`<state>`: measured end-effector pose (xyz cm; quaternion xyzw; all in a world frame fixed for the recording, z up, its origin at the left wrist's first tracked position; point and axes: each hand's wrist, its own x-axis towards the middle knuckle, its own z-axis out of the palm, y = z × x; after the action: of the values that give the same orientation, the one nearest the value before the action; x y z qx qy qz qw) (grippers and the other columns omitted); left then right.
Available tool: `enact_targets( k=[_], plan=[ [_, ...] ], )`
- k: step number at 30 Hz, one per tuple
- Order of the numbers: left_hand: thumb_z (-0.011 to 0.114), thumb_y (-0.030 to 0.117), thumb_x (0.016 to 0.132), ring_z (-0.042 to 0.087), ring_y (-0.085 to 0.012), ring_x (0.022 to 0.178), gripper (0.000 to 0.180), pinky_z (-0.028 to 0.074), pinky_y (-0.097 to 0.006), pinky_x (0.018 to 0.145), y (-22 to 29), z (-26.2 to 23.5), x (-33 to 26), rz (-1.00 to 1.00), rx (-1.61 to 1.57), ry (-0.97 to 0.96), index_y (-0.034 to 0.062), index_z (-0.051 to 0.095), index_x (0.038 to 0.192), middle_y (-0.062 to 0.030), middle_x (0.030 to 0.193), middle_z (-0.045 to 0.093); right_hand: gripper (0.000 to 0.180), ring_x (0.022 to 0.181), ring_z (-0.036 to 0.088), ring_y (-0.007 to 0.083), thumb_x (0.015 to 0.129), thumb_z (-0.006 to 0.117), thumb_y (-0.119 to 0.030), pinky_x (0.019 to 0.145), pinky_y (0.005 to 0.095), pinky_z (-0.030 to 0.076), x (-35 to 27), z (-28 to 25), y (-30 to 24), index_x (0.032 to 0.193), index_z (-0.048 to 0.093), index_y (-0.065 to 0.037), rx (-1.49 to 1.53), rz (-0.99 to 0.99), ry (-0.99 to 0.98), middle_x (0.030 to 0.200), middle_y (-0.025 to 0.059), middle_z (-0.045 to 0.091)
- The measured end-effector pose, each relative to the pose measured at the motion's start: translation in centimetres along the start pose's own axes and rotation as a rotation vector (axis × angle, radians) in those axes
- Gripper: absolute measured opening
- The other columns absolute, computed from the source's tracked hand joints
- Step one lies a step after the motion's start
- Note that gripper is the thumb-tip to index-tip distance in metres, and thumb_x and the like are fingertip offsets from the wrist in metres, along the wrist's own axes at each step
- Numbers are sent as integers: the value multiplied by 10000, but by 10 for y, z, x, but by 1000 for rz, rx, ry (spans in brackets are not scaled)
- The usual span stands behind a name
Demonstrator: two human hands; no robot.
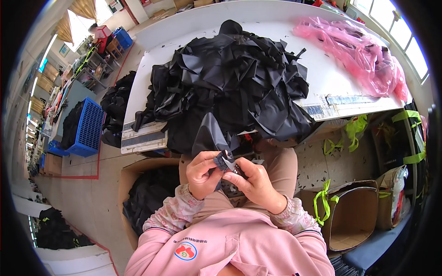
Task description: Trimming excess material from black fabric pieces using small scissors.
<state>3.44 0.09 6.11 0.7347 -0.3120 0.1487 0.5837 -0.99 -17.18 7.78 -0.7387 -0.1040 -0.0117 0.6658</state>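
My left hand [201,174] pinched a black fabric piece [212,138] over my lap, fingers closed on it. My right hand [254,183] gripped small snips [230,164] against it, below the tabletop [322,78] heaped with a black fabric pile [230,78].

The left hand [201,174] pinched a small piece of black fabric [220,161] between thumb and fingers, just above the lap. The right hand [254,180] met it from the right, gripping small scissors [231,166] whose blades touched the fabric. Farther off, a big heap of black fabric pieces [230,83] covered the middle of the white surface [322,73], one piece hanging over its near edge toward the hands. A pink plastic bag [363,55] lay at the surface's far right. A cardboard box [354,216] stood open on the floor to the right, and a blue crate [87,129] stood to the left.
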Motion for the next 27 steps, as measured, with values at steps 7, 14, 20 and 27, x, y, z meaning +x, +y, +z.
enact_targets(
  k=[7, 14, 20, 27],
  plan=[
    [691, -82, 755, 673, -230, 873, 212, 541, -281, 740, -3, -1, -2, -8, 17, -21, -24, 679, 959, -146, 1033, 665, 239, 551, 364, 97, 869, 706, -181, 463, 282, 338, -1, -3, 0, 838, 552, -2, -3, 7, 4, 599, 40, 443],
    [675, -92, 762, 673, -236, 879, 212, 537, -287, 754, -7, -1, -1, 15, -40, -73, -16, 682, 960, -149, 1051, 668, 233, 554, 378, 80, 878, 699, -184, 468, 265, 349, 0, -3, 1, 851, 561, 1, -4, 38, -10, 593, 25, 457],
    [673, -100, 766, 662, -214, 878, 214, 526, -273, 752, -8, -8, 4, -39, -148, -170, -25, 679, 966, -142, 1043, 664, 236, 539, 393, 39, 886, 696, -210, 459, 241, 332, -2, -8, 15, 841, 567, -18, 35, 111, -33, 583, -34, 458],
    [647, -114, 812, 610, -142, 907, 170, 493, -241, 798, -13, -24, 15, -371, -572, -379, -42, 676, 963, -89, 1015, 625, 331, 545, 390, 98, 856, 720, -275, 475, 296, 366, 5, -34, 1, 876, 588, 27, -73, 118, -187, 582, 71, 456]
  ],
)
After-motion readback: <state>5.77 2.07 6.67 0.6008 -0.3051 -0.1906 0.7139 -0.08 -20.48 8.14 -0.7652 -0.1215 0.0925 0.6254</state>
